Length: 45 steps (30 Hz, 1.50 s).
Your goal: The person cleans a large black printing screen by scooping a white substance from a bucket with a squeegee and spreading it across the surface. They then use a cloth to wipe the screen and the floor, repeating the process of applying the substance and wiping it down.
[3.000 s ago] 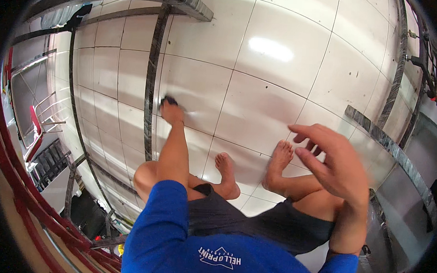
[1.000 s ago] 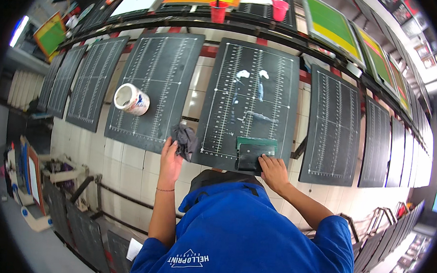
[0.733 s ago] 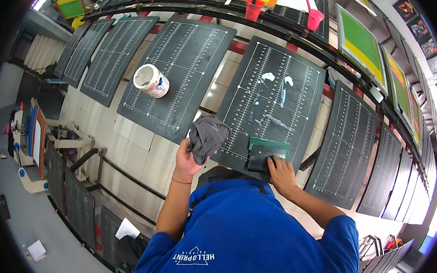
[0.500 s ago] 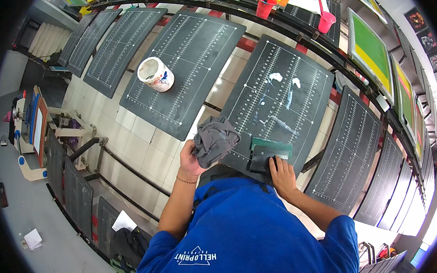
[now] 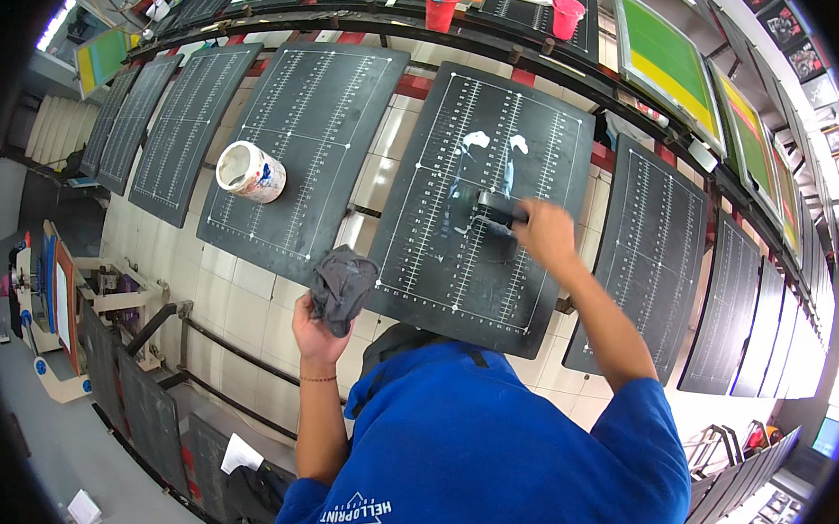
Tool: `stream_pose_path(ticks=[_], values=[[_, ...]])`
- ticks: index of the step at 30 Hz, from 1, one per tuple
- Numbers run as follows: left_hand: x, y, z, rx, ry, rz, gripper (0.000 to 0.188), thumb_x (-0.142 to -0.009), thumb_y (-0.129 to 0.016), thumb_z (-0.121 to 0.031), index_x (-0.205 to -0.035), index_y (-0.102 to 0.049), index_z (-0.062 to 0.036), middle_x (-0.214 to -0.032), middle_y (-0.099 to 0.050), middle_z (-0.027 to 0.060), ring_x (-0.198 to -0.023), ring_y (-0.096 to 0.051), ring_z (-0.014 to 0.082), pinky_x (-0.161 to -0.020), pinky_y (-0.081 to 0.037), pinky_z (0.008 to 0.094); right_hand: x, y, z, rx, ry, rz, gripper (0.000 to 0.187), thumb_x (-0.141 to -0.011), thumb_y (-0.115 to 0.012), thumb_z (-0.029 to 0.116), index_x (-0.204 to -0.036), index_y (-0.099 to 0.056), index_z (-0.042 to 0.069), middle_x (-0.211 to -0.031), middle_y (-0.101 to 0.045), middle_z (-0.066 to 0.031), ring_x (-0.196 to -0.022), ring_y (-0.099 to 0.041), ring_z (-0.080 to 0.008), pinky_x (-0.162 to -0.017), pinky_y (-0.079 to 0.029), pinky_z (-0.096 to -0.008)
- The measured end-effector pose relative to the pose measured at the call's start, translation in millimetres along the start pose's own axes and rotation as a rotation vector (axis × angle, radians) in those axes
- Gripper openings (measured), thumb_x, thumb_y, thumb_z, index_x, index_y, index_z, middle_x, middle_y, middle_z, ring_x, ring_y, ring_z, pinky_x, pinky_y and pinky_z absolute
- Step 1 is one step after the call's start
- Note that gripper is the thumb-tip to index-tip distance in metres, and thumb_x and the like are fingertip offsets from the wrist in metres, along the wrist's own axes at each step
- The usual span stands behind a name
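Note:
My right hand [image 5: 546,234] grips a dark scraper with a green edge [image 5: 500,207], somewhat blurred, over the middle of a black printing board [image 5: 409,285] marked with white ruler lines. White paste [image 5: 476,140] lies in blobs and thin streaks on that board, just beyond the scraper. In my left hand [image 5: 315,334] is a crumpled dark grey rag [image 5: 344,285], held up at the board's near left corner. On the neighbouring board [image 5: 329,96] to the left stands a white paint-smeared tub [image 5: 251,172], its mouth toward me.
More ruled boards stretch away on both sides, such as one to the right [image 5: 642,264]. Behind a black rail [image 5: 384,28] stand a red cup [image 5: 440,12], a pink cup [image 5: 567,19] and green-and-yellow screen frames [image 5: 667,66]. A grey table [image 5: 36,432] is at lower left.
My right hand has carried the scraper from the board's near edge forward to its middle, near the paste. My left hand keeps the rag. The whole view has shifted a little.

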<state>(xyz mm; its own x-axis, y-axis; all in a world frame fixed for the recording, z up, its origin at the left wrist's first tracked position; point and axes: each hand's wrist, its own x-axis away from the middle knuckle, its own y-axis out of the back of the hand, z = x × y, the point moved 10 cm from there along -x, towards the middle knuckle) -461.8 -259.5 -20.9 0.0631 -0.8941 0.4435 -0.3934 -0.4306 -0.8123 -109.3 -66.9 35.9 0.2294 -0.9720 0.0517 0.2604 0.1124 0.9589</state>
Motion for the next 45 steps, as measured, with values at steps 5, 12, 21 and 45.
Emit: stream_pose_path(ticks=[5,12,21,45], values=[[22.9,30.7,-21.7,0.024,0.002,0.023,0.045,-0.099,-0.041,-0.030,-0.129,-0.060,-0.0007,-0.132,-0.063,0.0143,-0.123,-0.059,0.0278,-0.107,-0.045,0.0388,-109.3,28.8,-66.7,0.050,-0.199,-0.289,0.024,-0.080,-0.064,0.017,-0.101,-0.071,0.009,-0.098,-0.070,-0.0166,-0.091,-0.069,-0.0375,-0.080,-0.056,-0.0480],[36.4,90.6,-59.6,-0.025,-0.119,-0.210,0.043,-0.101,-0.046,-0.028,-0.134,-0.057,-0.0032,-0.135,-0.060,0.0124,-0.126,-0.057,0.0252,-0.109,-0.044,0.0388,-118.8,-14.8,8.6,0.106,-0.130,-0.273,0.015,-0.081,-0.065,0.011,-0.094,-0.070,0.007,-0.102,-0.067,-0.0126,-0.094,-0.067,-0.0329,-0.080,-0.058,-0.0447],[5.5,263.1,-165.3,-0.135,0.023,-0.289,0.026,-0.101,-0.051,-0.027,-0.112,-0.065,-0.0074,-0.113,-0.069,0.0061,-0.097,-0.065,0.0180,-0.082,-0.052,0.0327,84.0,-20.8,58.8,0.030,-0.062,-0.273,0.050,-0.067,-0.072,0.001,-0.117,-0.067,0.010,-0.113,-0.066,-0.0058,-0.105,-0.063,-0.0265,-0.090,-0.053,-0.0370],[-42.1,384.9,-125.9,-0.633,0.213,-0.437,0.027,-0.104,-0.055,-0.024,-0.118,-0.046,-0.0028,-0.111,-0.064,0.0120,-0.095,-0.066,0.0237,-0.082,-0.055,0.0371,-65.1,-35.6,49.5,0.194,-0.291,-0.304,0.034,-0.078,-0.062,0.002,-0.110,-0.068,0.013,-0.108,-0.066,-0.0091,-0.103,-0.063,-0.0313,-0.081,-0.055,-0.0441]])
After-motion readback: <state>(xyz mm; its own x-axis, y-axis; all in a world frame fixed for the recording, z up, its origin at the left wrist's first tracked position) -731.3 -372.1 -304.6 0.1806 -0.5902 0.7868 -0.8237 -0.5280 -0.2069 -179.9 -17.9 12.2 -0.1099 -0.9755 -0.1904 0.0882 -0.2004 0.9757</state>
